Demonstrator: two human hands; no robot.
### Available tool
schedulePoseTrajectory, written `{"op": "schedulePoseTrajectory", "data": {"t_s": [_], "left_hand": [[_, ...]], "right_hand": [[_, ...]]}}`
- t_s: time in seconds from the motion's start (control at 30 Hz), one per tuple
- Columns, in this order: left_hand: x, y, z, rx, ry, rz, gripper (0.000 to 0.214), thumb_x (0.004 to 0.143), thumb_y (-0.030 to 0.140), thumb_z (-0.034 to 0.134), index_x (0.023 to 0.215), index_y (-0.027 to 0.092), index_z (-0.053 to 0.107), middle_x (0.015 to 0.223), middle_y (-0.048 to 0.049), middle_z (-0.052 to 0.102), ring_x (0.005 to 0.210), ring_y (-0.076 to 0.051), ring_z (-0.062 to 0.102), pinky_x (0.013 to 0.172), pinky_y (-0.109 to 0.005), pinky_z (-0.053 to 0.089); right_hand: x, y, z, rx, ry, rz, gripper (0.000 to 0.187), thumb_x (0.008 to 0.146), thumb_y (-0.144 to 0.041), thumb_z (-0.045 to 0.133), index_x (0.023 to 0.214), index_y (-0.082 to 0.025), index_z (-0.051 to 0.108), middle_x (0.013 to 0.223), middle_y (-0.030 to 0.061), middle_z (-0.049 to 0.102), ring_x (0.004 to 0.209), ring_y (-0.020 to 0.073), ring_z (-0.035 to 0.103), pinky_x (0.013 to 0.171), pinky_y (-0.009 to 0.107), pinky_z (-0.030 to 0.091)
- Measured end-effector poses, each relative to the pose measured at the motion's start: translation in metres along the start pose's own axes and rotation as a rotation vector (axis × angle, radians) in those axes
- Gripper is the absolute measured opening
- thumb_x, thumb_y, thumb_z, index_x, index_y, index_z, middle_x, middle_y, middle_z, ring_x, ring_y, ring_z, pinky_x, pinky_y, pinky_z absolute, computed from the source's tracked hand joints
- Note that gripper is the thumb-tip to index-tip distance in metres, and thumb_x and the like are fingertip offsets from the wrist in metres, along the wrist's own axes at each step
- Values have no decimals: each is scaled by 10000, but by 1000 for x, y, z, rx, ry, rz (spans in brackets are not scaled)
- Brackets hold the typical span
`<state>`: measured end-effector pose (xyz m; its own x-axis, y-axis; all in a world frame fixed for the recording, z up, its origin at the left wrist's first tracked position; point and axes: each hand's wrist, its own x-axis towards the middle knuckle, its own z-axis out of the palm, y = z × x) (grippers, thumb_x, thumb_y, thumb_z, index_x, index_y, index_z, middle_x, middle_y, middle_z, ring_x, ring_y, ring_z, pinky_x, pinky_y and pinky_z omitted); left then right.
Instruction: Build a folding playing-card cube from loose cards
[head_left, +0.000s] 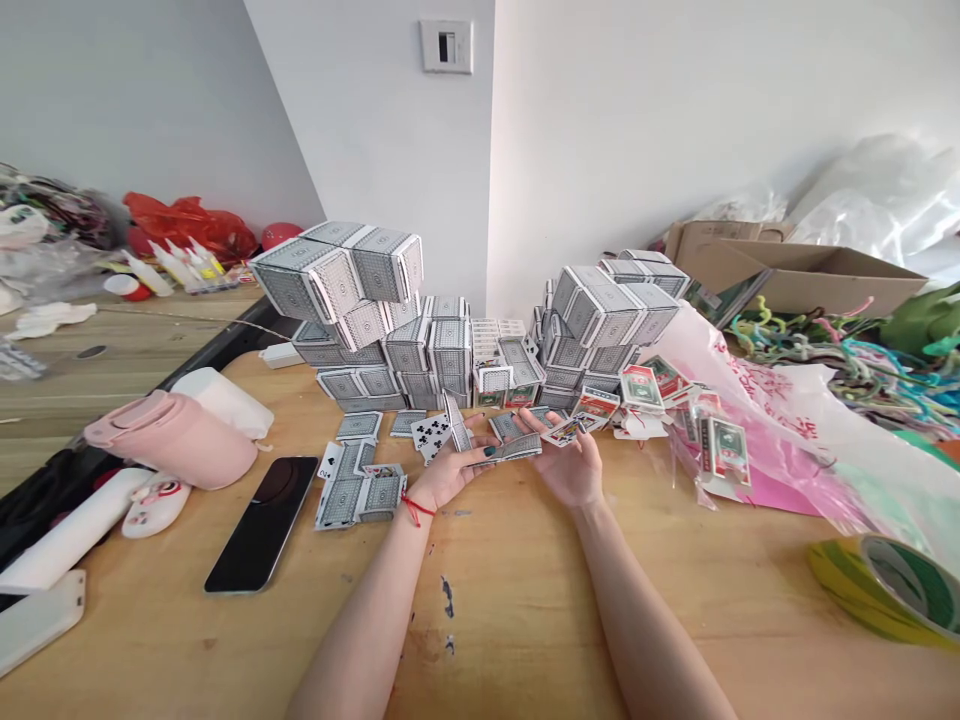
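- Our left hand (450, 472) lies palm up just in front of the stacked card boxes (420, 345), fingers curled round a small deck (517, 447).
- Our right hand (571, 468), also before those boxes, is half open, palm up, its fingertips pinching a face-up card (562, 432).
- Some loose cards (358, 488) lie in front of the boxes' left end.

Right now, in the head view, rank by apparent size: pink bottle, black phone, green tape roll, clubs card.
1. pink bottle
2. black phone and green tape roll: alike; the roll is nearer and cut by the frame
3. clubs card
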<state>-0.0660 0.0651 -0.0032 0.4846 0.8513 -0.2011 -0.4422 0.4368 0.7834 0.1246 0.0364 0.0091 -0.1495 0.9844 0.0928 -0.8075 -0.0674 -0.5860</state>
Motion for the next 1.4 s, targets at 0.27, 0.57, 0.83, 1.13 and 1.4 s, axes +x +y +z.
{"op": "schedulePoseTrajectory", "data": {"t_s": [0.27, 0.57, 0.83, 1.13, 1.4], "left_hand": [[1, -2, -2, 38, -9, 19, 690, 650, 138, 683, 1270, 275, 415, 1005, -42, 649, 964, -197, 593, 824, -345, 447], [2, -1, 0, 40, -12, 17, 646, 643, 141, 680, 1232, 265, 447, 959, -22, 658, 969, -198, 597, 841, -339, 431], [1, 0, 1, 45, -26, 19, 580, 647, 139, 669, 1186, 252, 490, 949, -29, 668, 965, -201, 600, 830, -342, 440], [1, 0, 1, 50, -28, 27, 534, 654, 142, 658, 1158, 249, 516, 937, -28, 677, 1010, -220, 588, 873, -387, 438], [0, 2, 4, 52, -20, 34, 530, 657, 133, 650, 1160, 234, 518, 949, -31, 669, 1017, -219, 580, 855, -377, 447]], "right_hand": [[1, 1, -4, -53, 75, 12, 339, 726, -523, 534, 947, -286, 636, 1177, 39, 607, 1195, 267, 457, 946, 467, 371], [1, 0, -8, -2, 68, 24, 370, 756, -524, 493, 979, -264, 634, 1091, 33, 651, 1144, 268, 500, 979, 478, 365], [1, 1, -10, -19, 83, 21, 355, 743, -479, 509, 997, -263, 631, 1081, 34, 655, 1137, 261, 510, 1001, 475, 343], [1, -2, -10, -43, 100, -20, 378, 708, -468, 519, 994, -250, 638, 1078, 46, 656, 1159, 277, 487, 1003, 506, 326], [1, 2, -11, -87, 75, 24, 330, 724, -424, 552, 995, -258, 643, 1078, 38, 662, 1135, 271, 512, 997, 475, 336]]}}
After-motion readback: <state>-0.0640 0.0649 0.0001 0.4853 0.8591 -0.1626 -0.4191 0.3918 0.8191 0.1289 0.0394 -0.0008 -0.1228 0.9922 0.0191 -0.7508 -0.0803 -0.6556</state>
